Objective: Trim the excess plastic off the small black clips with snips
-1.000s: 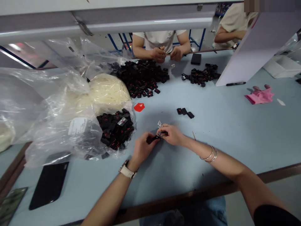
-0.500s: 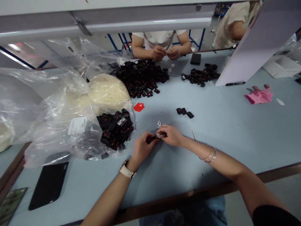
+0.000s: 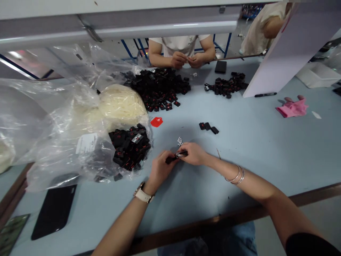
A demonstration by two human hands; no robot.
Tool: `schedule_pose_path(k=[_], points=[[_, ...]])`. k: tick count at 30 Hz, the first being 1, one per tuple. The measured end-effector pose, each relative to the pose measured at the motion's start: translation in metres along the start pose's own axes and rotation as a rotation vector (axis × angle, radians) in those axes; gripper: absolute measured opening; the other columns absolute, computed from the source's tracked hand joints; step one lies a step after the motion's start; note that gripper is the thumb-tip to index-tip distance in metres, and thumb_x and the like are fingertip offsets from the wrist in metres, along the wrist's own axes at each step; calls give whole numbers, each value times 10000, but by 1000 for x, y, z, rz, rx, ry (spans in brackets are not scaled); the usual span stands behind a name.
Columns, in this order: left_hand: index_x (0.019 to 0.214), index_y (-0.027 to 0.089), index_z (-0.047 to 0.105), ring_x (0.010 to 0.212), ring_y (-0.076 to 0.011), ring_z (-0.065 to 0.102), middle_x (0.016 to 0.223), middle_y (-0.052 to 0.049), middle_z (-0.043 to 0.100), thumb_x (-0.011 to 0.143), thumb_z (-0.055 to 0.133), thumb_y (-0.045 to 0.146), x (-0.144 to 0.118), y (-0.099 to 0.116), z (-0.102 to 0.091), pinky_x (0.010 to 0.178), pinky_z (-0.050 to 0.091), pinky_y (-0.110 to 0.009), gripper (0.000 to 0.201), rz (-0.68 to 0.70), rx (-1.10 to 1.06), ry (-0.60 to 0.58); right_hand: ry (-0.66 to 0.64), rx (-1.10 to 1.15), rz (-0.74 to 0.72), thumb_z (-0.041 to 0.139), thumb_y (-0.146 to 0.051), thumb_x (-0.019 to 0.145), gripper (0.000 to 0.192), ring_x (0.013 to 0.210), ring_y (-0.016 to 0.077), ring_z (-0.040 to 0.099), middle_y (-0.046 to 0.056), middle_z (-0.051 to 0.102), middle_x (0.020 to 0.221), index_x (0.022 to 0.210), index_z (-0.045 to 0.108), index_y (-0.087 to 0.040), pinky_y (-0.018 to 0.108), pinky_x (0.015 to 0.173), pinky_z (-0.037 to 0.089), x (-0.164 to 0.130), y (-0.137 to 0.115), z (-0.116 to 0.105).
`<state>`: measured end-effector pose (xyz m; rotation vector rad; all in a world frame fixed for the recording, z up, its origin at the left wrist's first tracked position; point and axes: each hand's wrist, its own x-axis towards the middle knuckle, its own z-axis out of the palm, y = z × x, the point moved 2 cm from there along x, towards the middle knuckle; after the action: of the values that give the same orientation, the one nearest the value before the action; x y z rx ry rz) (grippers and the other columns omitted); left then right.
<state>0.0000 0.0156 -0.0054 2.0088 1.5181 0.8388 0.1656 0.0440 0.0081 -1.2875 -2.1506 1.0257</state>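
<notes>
My left hand (image 3: 161,165) is closed, its thumb and forefinger pinching a small black plastic part (image 3: 170,159). Against it my right hand (image 3: 195,153), also closed, grips a small shiny metal piece with dark parts (image 3: 182,154); its exact kind is hard to make out. The two hands meet over the blue-grey table. Just beyond my right fingertips lies a little cluster of small white pieces (image 3: 180,141). A few black plastic parts (image 3: 208,127) lie farther off to the right.
Clear plastic bags (image 3: 61,142) and a heap of black parts (image 3: 131,147) stand left. Across the table, a person's hands (image 3: 186,60) are beside a larger black pile (image 3: 160,87). A red tag (image 3: 156,122), pink glove (image 3: 292,107) and upright white panel (image 3: 277,57) are around.
Both hands stay nearly in place, still pinching the same things. The whole view has shifted very slightly.
</notes>
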Motion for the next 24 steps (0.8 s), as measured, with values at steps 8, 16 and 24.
schedule_pose_path(k=[8,16,24], points=[[717,200,604,617,-135,588,681,8,643,720,682,286,-1,-2,2,586,467,-236,116,0,-33,-5,-36,-11,54,671,-296,783,136,665,129,593,19,691,738,775,730,-174,221,583,350,2,3,-2],[733,200,605,614,-138,586,672,9,646,731,665,313,-1,-2,1,590,467,-245,128,-36,-9,-14,59,2,9,656,-273,802,120,757,145,605,41,685,836,831,713,-172,241,679,406,-3,4,6],[753,190,609,565,-126,569,652,14,652,718,692,308,0,-3,2,561,438,-237,148,-74,-47,30,505,264,-91,281,-403,982,430,836,155,573,67,618,870,869,630,-177,284,763,441,-14,10,0]])
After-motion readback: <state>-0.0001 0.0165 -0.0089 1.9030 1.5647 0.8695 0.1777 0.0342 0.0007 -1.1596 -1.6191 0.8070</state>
